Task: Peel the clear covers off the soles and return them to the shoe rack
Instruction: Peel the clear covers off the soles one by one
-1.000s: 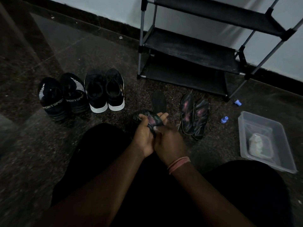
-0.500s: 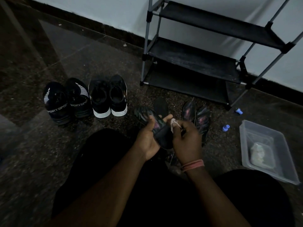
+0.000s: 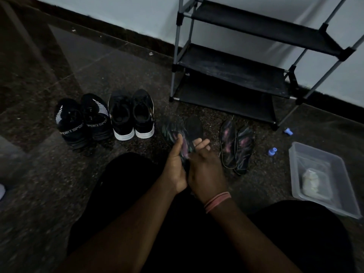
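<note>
I hold a dark sole with a shiny, pink-green glinting clear cover [image 3: 177, 137] in front of my knees. My left hand [image 3: 175, 166] grips its near end, thumb on top. My right hand [image 3: 204, 170] is against the sole's right edge, fingers partly spread; its hold is hard to make out. A bare black sole [image 3: 194, 127] lies on the floor just beyond. Two more covered soles [image 3: 236, 145] lie side by side to the right. The black three-shelf shoe rack [image 3: 236, 73] stands against the wall behind them.
Two pairs of dark sneakers [image 3: 104, 119] stand in a row at the left. A clear plastic tub [image 3: 323, 180] holding a white bundle sits at the right. Two small blue caps [image 3: 272, 151] lie on the dark stone floor near the rack's foot.
My right hand has dropped from pinching at the sole's upper edge to lying against its side. The sole now points away toward the rack, and my view has shifted slightly.
</note>
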`<state>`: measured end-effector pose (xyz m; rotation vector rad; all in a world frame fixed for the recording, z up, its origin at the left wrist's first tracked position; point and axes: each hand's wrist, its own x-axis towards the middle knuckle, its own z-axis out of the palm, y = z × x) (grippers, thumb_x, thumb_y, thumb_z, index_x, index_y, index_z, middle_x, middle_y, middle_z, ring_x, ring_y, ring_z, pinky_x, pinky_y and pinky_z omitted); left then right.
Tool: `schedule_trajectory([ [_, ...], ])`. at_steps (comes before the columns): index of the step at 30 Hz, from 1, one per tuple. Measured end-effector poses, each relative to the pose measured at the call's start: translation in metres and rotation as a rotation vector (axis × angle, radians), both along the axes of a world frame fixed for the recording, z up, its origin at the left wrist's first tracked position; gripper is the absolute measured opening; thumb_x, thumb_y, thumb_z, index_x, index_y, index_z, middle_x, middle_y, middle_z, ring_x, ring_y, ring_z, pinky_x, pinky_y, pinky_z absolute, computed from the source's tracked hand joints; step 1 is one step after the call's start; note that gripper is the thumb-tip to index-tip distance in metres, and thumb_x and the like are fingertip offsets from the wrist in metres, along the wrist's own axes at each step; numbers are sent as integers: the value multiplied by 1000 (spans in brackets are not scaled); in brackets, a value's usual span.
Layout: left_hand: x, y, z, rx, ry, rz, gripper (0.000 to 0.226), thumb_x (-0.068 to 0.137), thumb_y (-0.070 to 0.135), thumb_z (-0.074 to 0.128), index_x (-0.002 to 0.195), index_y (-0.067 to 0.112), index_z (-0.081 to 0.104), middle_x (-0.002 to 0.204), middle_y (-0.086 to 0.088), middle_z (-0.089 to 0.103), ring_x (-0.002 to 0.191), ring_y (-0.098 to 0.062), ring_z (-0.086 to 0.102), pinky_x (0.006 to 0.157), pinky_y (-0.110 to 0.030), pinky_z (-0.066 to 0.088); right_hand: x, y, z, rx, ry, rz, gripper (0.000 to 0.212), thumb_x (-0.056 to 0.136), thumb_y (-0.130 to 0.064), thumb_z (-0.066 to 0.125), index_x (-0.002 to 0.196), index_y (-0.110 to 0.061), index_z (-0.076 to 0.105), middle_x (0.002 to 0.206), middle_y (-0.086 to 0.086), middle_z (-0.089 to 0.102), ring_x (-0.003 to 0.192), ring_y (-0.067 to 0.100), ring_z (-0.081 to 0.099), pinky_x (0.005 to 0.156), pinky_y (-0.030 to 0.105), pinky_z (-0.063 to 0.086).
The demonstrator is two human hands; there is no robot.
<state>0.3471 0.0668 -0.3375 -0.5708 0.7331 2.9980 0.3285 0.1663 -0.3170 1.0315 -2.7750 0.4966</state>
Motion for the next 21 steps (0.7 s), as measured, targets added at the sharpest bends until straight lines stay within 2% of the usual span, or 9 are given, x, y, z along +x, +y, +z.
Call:
schedule_trajectory([
  [4, -4, -2, -6, -8, -17, 24, 83, 93, 73, 42, 144, 8, 51, 148, -14, 56, 142, -27, 47, 120, -44, 32, 14, -1, 9, -74, -64, 92, 31, 81, -25, 47, 93, -16, 75, 104, 17, 68, 88, 32, 64, 76, 34, 50],
  [6, -6, 1, -6, -8, -5, 6, 85, 94, 75, 39, 143, 8, 52, 146, -13, 58, 139, -26, 51, 118, -46, 35, 1, 7, 12, 3, 22, 22, 29, 83, -26, 47, 93, -22, 74, 103, 11, 69, 85, 31, 62, 71, 36, 49],
  [8, -7, 5, -6, -22, -1, -3, 87, 93, 77, 38, 142, 8, 54, 144, -12, 59, 135, -26, 56, 115, -46, 39, -15, 11, 11, 88, 73, -85, 31, 86, -29, 43, 95, -21, 72, 108, 7, 69, 88, 30, 61, 75, 40, 47],
  [10, -7, 6, -9, -28, -7, 6, 92, 90, 81, 34, 142, 8, 55, 144, -10, 60, 136, -25, 55, 117, -46, 37, -16, 6, 6, 113, 65, -82, 32, 87, -27, 41, 96, -18, 71, 107, 11, 68, 89, 31, 60, 77, 41, 46],
  [12, -8, 3, -12, -24, -4, 31, 99, 86, 85, 28, 145, 9, 51, 147, -10, 58, 141, -24, 48, 123, -44, 28, 1, -2, 1, 45, -57, 24, 32, 88, -21, 44, 101, -11, 71, 105, 18, 66, 89, 31, 61, 76, 37, 47],
  [14, -10, 0, -14, -17, 4, 49, 103, 83, 86, 25, 148, 9, 48, 148, -11, 56, 143, -24, 45, 124, -43, 26, 10, 1, 5, -76, -133, 86, 24, 86, -20, 52, 95, -13, 73, 93, 15, 65, 81, 29, 62, 70, 33, 49],
  [16, -12, 4, -15, -13, 15, 29, 103, 85, 85, 20, 147, 8, 50, 147, -10, 57, 141, -25, 48, 121, -44, 30, -5, 8, 11, -97, -74, 10, 18, 84, -22, 54, 84, -17, 72, 84, 11, 65, 76, 29, 61, 67, 38, 49],
  [19, -13, 10, -18, -30, 16, -15, 102, 84, 86, 21, 145, 11, 53, 146, -6, 59, 136, -23, 54, 117, -44, 37, -24, 13, 11, -100, 30, -122, 18, 85, -19, 53, 82, -15, 71, 87, 11, 68, 79, 30, 61, 69, 39, 50],
  [21, -14, 9, -19, -59, -11, 9, 105, 77, 87, 26, 147, 12, 52, 147, -5, 58, 135, -20, 54, 118, -41, 35, -9, 7, 7, -112, -56, -60, 17, 84, -17, 54, 87, -15, 71, 88, 12, 66, 79, 27, 61, 68, 34, 48],
])
